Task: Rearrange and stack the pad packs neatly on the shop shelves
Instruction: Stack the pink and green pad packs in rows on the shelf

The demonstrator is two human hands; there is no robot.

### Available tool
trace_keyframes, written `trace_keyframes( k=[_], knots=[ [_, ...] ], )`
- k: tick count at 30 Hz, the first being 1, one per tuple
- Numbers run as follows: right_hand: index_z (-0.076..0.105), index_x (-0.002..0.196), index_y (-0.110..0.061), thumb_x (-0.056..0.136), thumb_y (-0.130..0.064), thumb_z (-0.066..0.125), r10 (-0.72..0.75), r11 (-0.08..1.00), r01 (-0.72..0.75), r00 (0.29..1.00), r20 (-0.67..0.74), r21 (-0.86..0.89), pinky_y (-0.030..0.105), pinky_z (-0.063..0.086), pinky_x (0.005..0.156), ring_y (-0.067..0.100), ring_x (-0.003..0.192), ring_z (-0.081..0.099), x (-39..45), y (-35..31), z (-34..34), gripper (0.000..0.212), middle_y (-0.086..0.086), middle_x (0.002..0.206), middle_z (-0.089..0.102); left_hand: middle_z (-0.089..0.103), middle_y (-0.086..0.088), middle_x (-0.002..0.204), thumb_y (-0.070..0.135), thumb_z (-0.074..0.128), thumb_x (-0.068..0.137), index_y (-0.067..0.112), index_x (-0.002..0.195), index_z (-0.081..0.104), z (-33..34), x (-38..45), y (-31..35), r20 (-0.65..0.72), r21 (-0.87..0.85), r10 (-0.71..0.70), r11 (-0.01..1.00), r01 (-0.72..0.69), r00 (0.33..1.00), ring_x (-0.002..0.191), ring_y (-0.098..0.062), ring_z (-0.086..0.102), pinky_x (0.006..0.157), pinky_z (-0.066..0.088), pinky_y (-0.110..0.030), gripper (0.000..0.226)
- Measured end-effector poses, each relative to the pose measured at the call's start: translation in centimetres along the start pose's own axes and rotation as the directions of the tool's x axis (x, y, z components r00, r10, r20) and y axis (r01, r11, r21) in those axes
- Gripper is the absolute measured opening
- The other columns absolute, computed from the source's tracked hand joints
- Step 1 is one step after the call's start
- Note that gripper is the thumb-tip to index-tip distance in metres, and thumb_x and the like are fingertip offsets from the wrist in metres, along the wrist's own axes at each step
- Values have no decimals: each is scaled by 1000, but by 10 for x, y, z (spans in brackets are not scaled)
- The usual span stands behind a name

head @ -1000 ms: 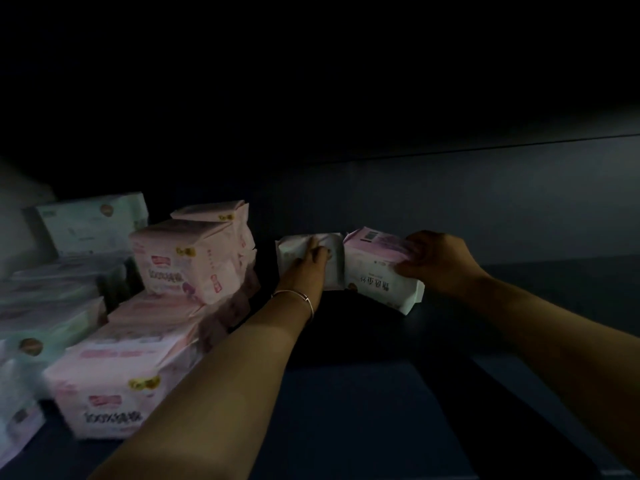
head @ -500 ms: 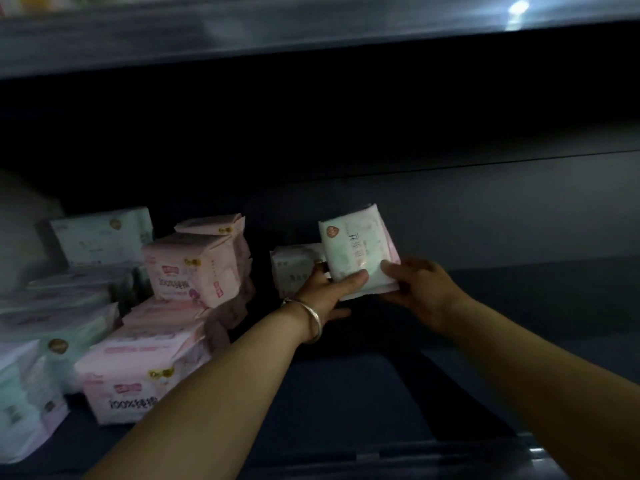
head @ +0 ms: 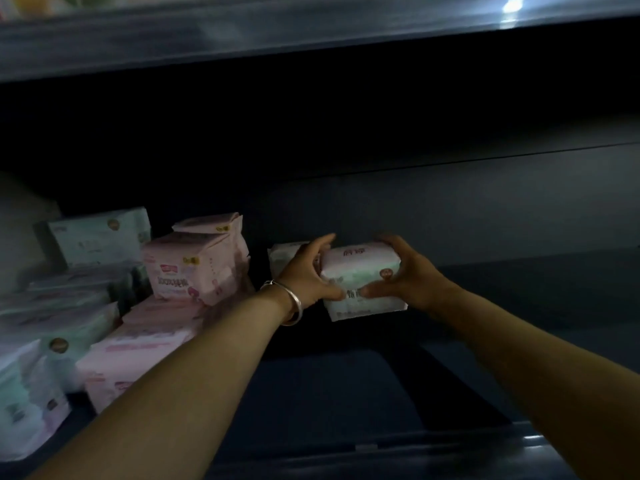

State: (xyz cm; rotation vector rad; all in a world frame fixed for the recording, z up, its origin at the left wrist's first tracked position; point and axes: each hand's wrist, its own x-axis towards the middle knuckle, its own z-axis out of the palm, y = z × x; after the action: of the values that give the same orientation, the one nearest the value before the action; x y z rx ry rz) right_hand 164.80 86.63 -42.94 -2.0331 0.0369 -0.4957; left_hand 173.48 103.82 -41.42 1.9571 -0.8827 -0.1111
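Note:
A white and pale green pad pack (head: 362, 268) sits low over the dark shelf (head: 329, 386), held between both hands. My left hand (head: 308, 275) grips its left end, thumb under the front. My right hand (head: 405, 271) curls over its right end and top. Behind my left hand a second small white pack (head: 282, 258) stands at the back of the shelf, partly hidden. Pink pad packs (head: 194, 268) are stacked to the left.
Pale green packs (head: 100, 233) fill the far left in rows. More pink packs (head: 138, 344) lie in front of the stack. The shelf above (head: 311, 32) overhangs close overhead. The shelf's right part is dark bare metal.
The pack was tipped upright in both hands; now it lies flatter and lower, turned lengthwise. The camera has lifted slightly, showing more of the shelf above.

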Motion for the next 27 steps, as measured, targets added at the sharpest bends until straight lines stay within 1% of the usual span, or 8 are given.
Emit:
trace_keyframes(
  k=[2,4,7,10,14,20,24,27],
  knots=[
    [37,133,-26,66,-14,84,36,999,-34,993,-111,22,23,51,75,15,100,54,6,7,-3,82,-3,114,51,37,-2,143,2,73,75,19,144,28,4,5,-6,-64,57,5,998,-1,998,127,-19,43,104,38,-25,85],
    [36,136,-24,69,-15,82,78,997,-80,984,-158,-9,21,49,72,16,98,53,14,18,-7,82,-1,115,51,31,-7,146,8,63,85,9,141,33,8,11,-17,-127,373,23,927,26,992,133,-21,34,102,28,-18,63],
    [24,147,-24,74,-17,79,150,977,-172,974,-168,-127,34,44,95,28,120,48,28,34,-8,91,9,136,45,-8,-7,157,9,46,93,10,148,14,8,19,-42,-151,622,-13,776,105,988,146,-25,-1,117,7,-27,64],
    [17,149,-26,78,-17,75,179,970,-200,972,-152,-135,35,38,103,30,129,42,47,41,-3,92,9,144,38,-21,-5,156,3,46,90,13,148,12,5,30,-52,-124,748,-26,654,110,992,145,-29,-13,120,3,-38,68],
    [29,146,-28,80,-22,73,173,919,-228,966,-190,-322,37,37,105,34,128,39,71,41,5,80,14,141,33,-8,-7,157,3,56,85,12,147,12,8,44,-51,-155,716,7,690,107,988,145,-27,-6,120,4,-38,76],
    [33,138,-11,85,-2,62,173,940,-229,959,-225,-254,34,45,91,31,117,49,91,47,17,61,16,131,46,13,-9,152,5,62,80,9,142,25,8,51,-56,-167,678,86,733,51,982,143,-24,6,118,6,-29,72],
    [32,144,-19,89,-2,56,161,936,-220,962,-222,-275,35,45,95,31,120,48,99,53,26,63,15,135,44,11,-8,152,-1,60,76,9,141,26,8,47,-61,-144,652,100,758,18,984,144,-25,5,118,11,-31,74],
    [20,149,-25,89,-6,58,158,924,-220,964,-212,-312,34,42,98,31,123,47,95,53,25,73,16,139,41,5,-6,154,-3,59,75,12,141,24,7,46,-62,-124,646,74,763,24,989,145,-26,-2,119,10,-34,76]
  ],
)
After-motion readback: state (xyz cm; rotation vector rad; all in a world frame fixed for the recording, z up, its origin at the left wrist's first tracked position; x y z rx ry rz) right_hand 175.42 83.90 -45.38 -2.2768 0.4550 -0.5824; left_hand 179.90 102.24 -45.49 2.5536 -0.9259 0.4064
